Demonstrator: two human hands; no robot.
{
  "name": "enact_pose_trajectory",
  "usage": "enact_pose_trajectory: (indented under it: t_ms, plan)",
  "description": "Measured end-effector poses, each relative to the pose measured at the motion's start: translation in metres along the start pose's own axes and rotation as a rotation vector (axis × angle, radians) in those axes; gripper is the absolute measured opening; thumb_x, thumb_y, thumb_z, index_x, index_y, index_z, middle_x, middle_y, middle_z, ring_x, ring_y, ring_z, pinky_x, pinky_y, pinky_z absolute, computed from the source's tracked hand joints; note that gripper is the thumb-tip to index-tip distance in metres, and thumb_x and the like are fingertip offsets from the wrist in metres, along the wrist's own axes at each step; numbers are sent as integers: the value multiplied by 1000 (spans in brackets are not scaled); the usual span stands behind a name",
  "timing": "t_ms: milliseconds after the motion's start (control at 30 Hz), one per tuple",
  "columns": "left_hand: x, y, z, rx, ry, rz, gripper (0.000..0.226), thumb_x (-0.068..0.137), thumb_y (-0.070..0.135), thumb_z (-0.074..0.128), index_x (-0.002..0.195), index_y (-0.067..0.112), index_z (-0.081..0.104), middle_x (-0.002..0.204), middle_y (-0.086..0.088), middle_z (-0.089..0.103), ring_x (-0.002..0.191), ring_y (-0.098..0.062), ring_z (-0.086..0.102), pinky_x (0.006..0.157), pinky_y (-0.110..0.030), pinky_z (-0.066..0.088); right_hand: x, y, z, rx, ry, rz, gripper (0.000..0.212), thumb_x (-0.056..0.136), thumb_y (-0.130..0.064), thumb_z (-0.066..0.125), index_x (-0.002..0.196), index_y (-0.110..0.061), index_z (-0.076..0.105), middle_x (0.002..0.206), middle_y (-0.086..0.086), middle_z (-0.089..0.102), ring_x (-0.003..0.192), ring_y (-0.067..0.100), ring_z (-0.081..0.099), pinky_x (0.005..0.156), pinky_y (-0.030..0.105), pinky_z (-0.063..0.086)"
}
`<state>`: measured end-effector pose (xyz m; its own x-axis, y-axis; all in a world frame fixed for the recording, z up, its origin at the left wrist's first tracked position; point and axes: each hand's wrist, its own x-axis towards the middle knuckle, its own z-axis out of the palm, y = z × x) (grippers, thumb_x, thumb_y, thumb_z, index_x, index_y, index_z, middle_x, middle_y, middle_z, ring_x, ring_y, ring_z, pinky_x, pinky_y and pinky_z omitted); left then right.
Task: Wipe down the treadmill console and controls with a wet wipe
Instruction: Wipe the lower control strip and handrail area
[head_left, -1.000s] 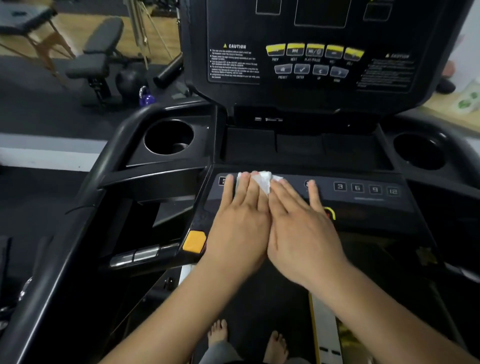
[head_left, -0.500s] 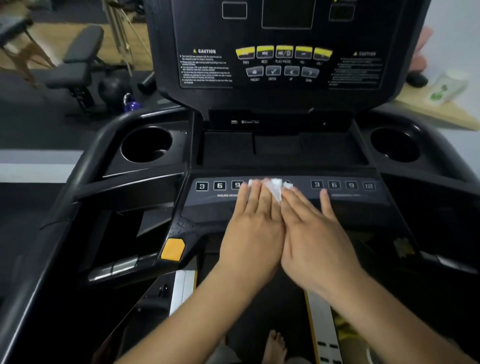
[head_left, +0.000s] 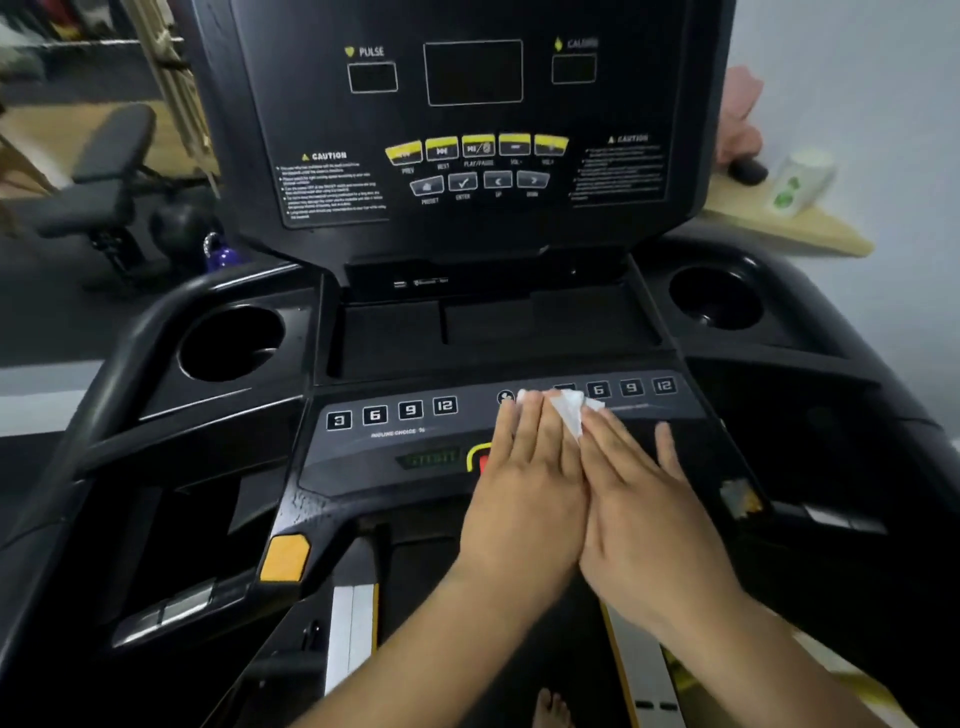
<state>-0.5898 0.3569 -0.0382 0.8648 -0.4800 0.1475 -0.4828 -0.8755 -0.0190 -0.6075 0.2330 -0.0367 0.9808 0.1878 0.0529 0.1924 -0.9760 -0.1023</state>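
1. Both hands lie flat, side by side, palms down on the lower panel (head_left: 519, 447) of the console (head_left: 467, 130); left hand (head_left: 524, 499) and right hand (head_left: 649, 525) touch along their inner edges.
2. Wipe (head_left: 570, 413) is pinned under the fingertips, at 12 o'clock from the knuckles; a white fold shows between the two index fingers; neither hand is curled, fingers are extended and pressing, not pinching.
3. Wipe sits between the fan key (head_left: 505, 397) at its 9 o'clock and the right number keys (head_left: 631, 387) at its 3 o'clock; the first key of that row is covered.
4. Left number keys (head_left: 392, 411) lie bare at 9 o'clock; the red stop button (head_left: 480, 460) is half hidden by the left hand.
5. Judgement: step in hand is a sideways pass along the key row; keep pressure even and light so keys do not trigger; keep the wipe spread flat, not bunched.
6. Judgement: upper screen, yellow keys (head_left: 478, 145) and cup holders (head_left: 231, 343) remain to do; refold to a clean face first.
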Motion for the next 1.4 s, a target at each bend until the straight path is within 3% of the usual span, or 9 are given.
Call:
enact_pose_trajectory:
  t_ms: [200,333,500,633,833,967,1100,1300,1400]
  plan:
    - [24,14,-4,15,-7,79,67,99,30,33,151,-1,5,158,-28,9,147,-43,1,118,-54,-8,5,24,-6,-15,10,45,68,86,-32,12,147,-9,33,157,4,27,147,11,11,119,50,5]
    - [15,30,0,49,9,100,64,100,26,33,150,-3,6,156,-30,12,146,-45,1,116,-54,-9,-11,31,-2,11,-30,80,64,88,-31,21,147,-10,34,155,5,31,146,12,14,119,51,9]
    - [52,42,-9,8,-32,153,68,99,32,29,151,0,-1,158,-28,2,147,-41,-4,117,-55,-11,-1,59,-6,-29,21,147,67,88,-32,10,149,-13,30,157,4,26,146,12,15,119,49,1]
    - [38,59,-1,48,-40,191,66,101,28,31,150,-1,-2,158,-29,4,146,-44,-7,114,-55,-14,-22,63,-1,-11,13,187,64,87,-30,21,144,-9,38,152,9,36,142,17,29,116,55,16]
    - [54,69,-2,16,-5,194,65,101,29,27,149,-4,-2,157,-31,7,146,-45,-1,115,-57,-14,-20,80,-3,60,26,202,69,86,-33,10,150,-11,27,158,5,23,146,11,14,120,49,6]
    - [27,81,9,79,34,240,66,100,29,31,149,-4,1,156,-32,9,145,-47,-1,114,-57,-14,-47,74,2,112,14,230,64,86,-28,24,147,-8,34,155,9,31,143,16,24,117,50,15]
    - [45,86,6,53,35,244,63,102,28,27,150,-4,5,156,-32,10,146,-46,3,115,-58,-13,-42,80,-7,188,18,245,59,96,-22,38,152,-18,21,160,-2,14,134,-1,-1,117,33,-2]
    - [20,93,23,56,59,301,66,99,28,35,151,-3,10,157,-28,11,146,-45,-3,115,-59,-10,-70,73,7,258,80,302,74,75,-11,72,143,-9,41,154,8,31,138,11,17,106,48,38]
    - [27,90,18,45,45,305,66,99,29,35,151,-3,9,159,-26,7,147,-41,-3,115,-59,-12,-65,77,8,284,114,317,76,80,-18,71,146,-17,34,153,-10,17,133,1,7,109,38,23]
